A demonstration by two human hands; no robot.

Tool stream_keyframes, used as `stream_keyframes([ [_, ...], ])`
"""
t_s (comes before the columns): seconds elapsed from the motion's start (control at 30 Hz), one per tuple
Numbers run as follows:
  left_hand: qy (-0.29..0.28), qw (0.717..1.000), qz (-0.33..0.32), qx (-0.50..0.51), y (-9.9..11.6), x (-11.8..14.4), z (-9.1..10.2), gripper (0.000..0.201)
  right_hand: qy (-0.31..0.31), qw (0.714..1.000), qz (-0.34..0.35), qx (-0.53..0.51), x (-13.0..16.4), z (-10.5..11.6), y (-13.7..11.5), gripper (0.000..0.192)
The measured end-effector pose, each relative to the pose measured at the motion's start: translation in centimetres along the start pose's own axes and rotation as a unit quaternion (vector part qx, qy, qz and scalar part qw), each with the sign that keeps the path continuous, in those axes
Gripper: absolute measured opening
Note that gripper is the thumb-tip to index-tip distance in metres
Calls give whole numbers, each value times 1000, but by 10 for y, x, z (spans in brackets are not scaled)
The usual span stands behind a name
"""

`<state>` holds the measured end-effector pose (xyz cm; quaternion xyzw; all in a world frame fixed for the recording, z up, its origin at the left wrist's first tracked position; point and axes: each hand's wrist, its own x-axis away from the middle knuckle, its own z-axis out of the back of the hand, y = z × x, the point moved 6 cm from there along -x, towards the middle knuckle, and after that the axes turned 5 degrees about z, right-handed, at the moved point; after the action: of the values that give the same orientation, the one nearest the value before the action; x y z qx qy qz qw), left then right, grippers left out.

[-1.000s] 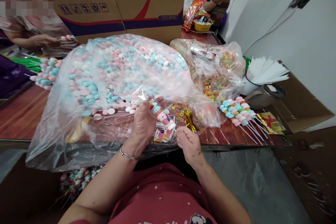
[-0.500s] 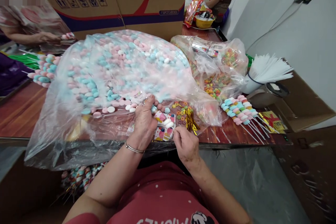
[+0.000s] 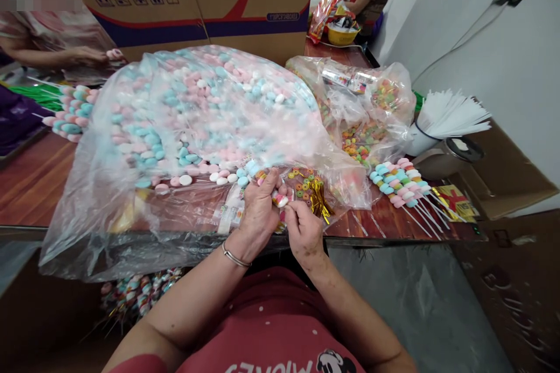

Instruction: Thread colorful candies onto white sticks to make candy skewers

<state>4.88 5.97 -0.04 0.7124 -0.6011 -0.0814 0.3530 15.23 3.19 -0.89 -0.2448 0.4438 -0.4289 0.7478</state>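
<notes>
My left hand [image 3: 261,205] is wrapped round a candy skewer [image 3: 281,200] in clear film, with pale blue pieces showing above the fingers. Thumb and forefinger of my right hand [image 3: 305,232] are pinched together at the lower end of it; the stick there is mostly hidden. Printed clear wrappers [image 3: 230,213] lie beside my left wrist. Gold twist ties [image 3: 320,199] rest just right of my hands, by a few ring-shaped candies [image 3: 301,185]. Behind them spreads a big clear bag [image 3: 210,111] of pink, blue and white candies.
Finished-looking skewers [image 3: 400,182] lie at the right, near a cup of white sticks [image 3: 450,116] and a grey mug [image 3: 448,157]. A bag of ring candies [image 3: 365,111] and a large carton [image 3: 196,6] stand behind. Wrapped skewers [image 3: 140,294] fill a box below. Two people work farther back.
My left hand has moved right and slightly down, closer to my right hand. It now covers most of the dotted printed packet. The skewer's blue end has come into view above the fingers.
</notes>
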Motion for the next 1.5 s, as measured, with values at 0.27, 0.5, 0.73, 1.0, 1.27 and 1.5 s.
stream_keyframes([
  [0.27, 23, 999, -15, -21, 22, -17, 8, 32, -71, 923, -212, -312, 13, -13, 20, 28],
  [0.5, 47, 998, 14, -36, 19, -19, 17, 36, -24, 993, -81, -79, 8, 3, 13, 26],
  [0.73, 59, 997, 35, -36, 4, -10, 18, 35, -30, 983, 80, 162, 7, -3, -3, 35],
  [1.0, 4, 998, 64, -27, -9, -8, 12, 37, -67, 965, -163, -193, 4, -14, 22, 29],
  [1.27, 79, 997, -8, -13, 30, -24, 25, 36, -71, 908, -247, -330, 14, -25, 32, 33],
  [1.5, 84, 996, -28, -16, 35, -27, 22, 28, -68, 822, -338, -452, 19, -35, 20, 33],
])
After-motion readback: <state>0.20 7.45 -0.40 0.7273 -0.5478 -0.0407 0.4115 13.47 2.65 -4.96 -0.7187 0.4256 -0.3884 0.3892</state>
